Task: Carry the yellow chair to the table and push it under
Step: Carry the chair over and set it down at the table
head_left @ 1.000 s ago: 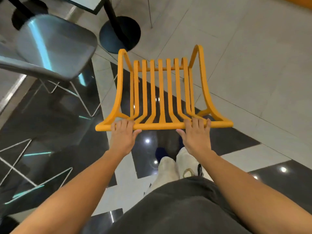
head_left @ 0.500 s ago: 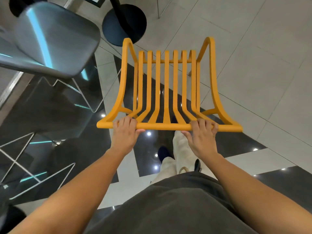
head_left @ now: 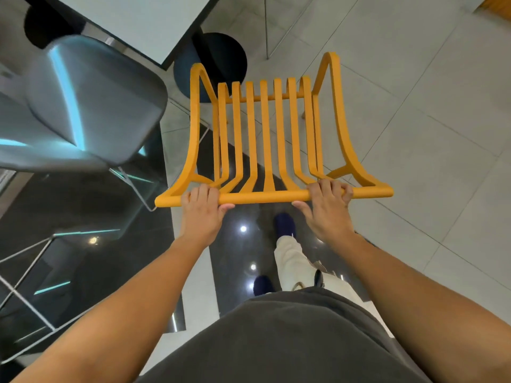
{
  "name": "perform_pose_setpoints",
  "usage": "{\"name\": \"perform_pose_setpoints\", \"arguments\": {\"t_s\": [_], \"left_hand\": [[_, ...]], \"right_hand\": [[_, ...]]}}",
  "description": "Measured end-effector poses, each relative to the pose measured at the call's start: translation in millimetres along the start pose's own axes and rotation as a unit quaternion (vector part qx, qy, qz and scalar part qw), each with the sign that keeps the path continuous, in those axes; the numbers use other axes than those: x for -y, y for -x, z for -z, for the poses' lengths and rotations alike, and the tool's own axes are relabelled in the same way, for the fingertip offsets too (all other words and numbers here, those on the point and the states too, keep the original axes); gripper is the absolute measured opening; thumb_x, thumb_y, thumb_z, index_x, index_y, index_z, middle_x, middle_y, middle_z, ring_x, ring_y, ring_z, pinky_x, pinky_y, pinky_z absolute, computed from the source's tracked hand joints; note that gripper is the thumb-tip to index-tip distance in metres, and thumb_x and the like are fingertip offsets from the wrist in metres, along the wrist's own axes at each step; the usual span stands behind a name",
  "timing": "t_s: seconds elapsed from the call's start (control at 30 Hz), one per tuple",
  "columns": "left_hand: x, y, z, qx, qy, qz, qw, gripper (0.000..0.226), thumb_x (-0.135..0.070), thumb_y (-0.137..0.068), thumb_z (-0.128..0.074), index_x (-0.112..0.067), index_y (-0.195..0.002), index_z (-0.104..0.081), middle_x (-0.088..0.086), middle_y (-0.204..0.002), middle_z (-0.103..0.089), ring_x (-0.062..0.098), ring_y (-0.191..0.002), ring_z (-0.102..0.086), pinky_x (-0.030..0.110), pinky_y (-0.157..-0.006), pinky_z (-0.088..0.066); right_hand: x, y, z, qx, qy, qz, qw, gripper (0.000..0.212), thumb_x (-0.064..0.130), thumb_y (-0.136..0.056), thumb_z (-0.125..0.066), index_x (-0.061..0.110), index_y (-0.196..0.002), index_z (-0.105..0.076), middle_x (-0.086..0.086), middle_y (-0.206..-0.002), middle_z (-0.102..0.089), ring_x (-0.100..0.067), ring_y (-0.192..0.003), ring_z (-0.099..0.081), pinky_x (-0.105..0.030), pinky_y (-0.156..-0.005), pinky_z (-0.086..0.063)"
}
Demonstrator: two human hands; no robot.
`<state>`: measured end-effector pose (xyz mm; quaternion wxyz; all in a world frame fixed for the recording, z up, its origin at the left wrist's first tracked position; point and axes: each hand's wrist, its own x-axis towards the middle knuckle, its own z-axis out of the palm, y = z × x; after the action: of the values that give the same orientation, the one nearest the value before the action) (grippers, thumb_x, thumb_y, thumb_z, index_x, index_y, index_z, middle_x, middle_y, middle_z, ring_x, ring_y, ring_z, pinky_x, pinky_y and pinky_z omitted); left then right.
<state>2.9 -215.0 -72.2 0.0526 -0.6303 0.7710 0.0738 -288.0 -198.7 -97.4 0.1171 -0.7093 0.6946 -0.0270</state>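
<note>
Left hand [head_left: 201, 208] and right hand [head_left: 326, 208] are both gripping the top rail of the yellow chair [head_left: 266, 139], fingers curled over it. Chair is sitting just short of the table [head_left: 138, 20], beside the grey chair [head_left: 91, 100].

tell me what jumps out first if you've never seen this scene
The bright yellow chair in the middle, with the left hand and right hand both gripping its top rail. Next, the shiny grey chair at upper left, beside the white table with its dark round base.
</note>
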Motion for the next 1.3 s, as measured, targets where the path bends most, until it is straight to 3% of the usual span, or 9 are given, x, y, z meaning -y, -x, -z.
{"name": "perform_pose_setpoints", "arguments": {"t_s": [0.37,0.53,0.73,1.03,1.17,1.3], "left_hand": [[26.6,-132.6,30.1,0.01,-0.012,0.038,0.999,0.053,-0.053,-0.095,-0.034,-0.005,-0.099,-0.055,0.017,-0.098,-0.055,0.034,-0.088,-0.048,0.046,-0.082,-0.036],[1.7,-149.7,22.9,0.002,-0.002,0.04,0.999,0.05,-0.054,-0.095,-0.034,-0.008,-0.094,-0.055,0.013,-0.093,-0.056,0.031,-0.083,-0.047,0.043,-0.075,-0.034],[-26.2,-167.4,17.7,-0.016,-0.014,0.055,0.998,0.048,-0.054,-0.095,-0.036,-0.009,-0.093,-0.053,0.013,-0.091,-0.056,0.031,-0.08,-0.048,0.044,-0.073,-0.037],[-102.4,-265.0,33.3,0.032,0.008,-0.078,0.996,0.042,-0.05,-0.097,-0.029,-0.014,-0.098,-0.051,0.007,-0.091,-0.054,0.024,-0.063,-0.052,0.036,-0.056,-0.036],[-121.3,-285.3,39.8,0.054,0.027,-0.088,0.994,0.044,-0.047,-0.099,-0.021,-0.012,-0.107,-0.047,0.009,-0.098,-0.05,0.024,-0.059,-0.049,0.038,-0.053,-0.041],[-134.4,-301.2,43.9,0.047,0.035,-0.089,0.994,0.045,-0.046,-0.099,-0.018,-0.012,-0.106,-0.047,0.007,-0.097,-0.051,0.021,-0.054,-0.047,0.034,-0.048,-0.034]], "right_hand": [[0.1,-156.4,27.6,0.012,-0.009,0.055,0.998,0.049,0.053,-0.094,-0.045,0.01,-0.113,-0.061,-0.015,-0.111,-0.058,-0.037,-0.108,-0.049,-0.054,-0.098,-0.026],[-34.0,-180.5,34.2,0.013,0.045,0.075,0.996,0.055,0.059,-0.092,-0.044,0.008,-0.106,-0.061,-0.016,-0.108,-0.058,-0.038,-0.106,-0.049,-0.054,-0.096,-0.028],[-67.2,-206.4,39.6,0.0,0.013,0.096,0.995,0.058,0.064,-0.089,-0.043,0.011,-0.103,-0.062,-0.011,-0.104,-0.058,-0.035,-0.102,-0.049,-0.053,-0.095,-0.028],[-163.5,-323.2,88.9,0.051,0.052,0.149,0.986,0.075,0.079,-0.081,-0.036,0.01,-0.102,-0.056,-0.011,-0.104,-0.048,-0.032,-0.099,-0.042,-0.051,-0.098,-0.027],[-187.5,-351.5,97.1,0.059,0.056,0.18,0.98,0.072,0.079,-0.081,-0.037,0.012,-0.101,-0.055,-0.008,-0.102,-0.044,-0.028,-0.097,-0.039,-0.048,-0.097,-0.027],[-204.7,-372.4,101.6,0.059,0.053,0.206,0.975,0.066,0.077,-0.082,-0.039,0.015,-0.098,-0.056,-0.005,-0.098,-0.045,-0.026,-0.096,-0.04,-0.046,-0.094,-0.026]]}}
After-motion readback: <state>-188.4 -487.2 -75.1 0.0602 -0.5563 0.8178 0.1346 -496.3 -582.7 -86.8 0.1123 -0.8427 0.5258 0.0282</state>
